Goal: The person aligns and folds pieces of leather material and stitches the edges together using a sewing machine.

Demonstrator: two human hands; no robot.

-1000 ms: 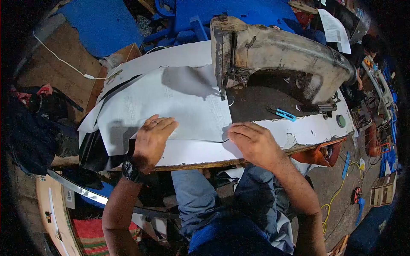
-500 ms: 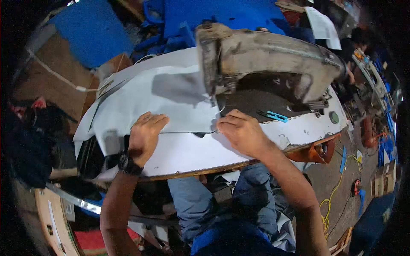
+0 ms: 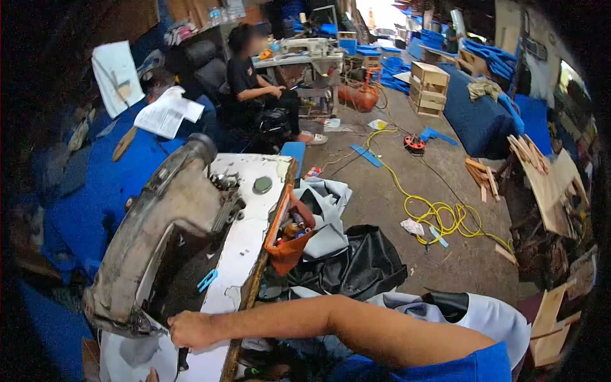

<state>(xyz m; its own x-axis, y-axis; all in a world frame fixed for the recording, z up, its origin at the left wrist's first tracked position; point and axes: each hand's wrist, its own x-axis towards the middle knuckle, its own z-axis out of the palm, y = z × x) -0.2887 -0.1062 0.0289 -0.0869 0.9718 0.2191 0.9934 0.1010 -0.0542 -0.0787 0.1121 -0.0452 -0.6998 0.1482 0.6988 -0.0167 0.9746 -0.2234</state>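
Observation:
My right hand (image 3: pixel 192 329) is closed at the edge of the white sheet (image 3: pixel 130 356), beside the needle end of the worn sewing machine (image 3: pixel 168 191). Its fingers seem to pinch the sheet's edge. Of my left hand (image 3: pixel 153 375), only a fingertip shows at the bottom of the view, over the sheet; the rest is out of frame. A light blue thread snipper (image 3: pixel 207 280) lies on the machine table (image 3: pixel 223 290), near a round green disc (image 3: pixel 262 185).
An orange pouch (image 3: pixel 289 245) of small items hangs at the table's edge. Black and grey material (image 3: pixel 356 261) lies beside it. A yellow cable (image 3: pixel 439 219) coils on the floor. Farther back, a person (image 3: pixel 251 89) sits near another sewing machine (image 3: pixel 305 46).
The view has swung far to the right, showing the workshop floor and the seated person. My right hand stays at the sheet's edge; my left hand has mostly left the view.

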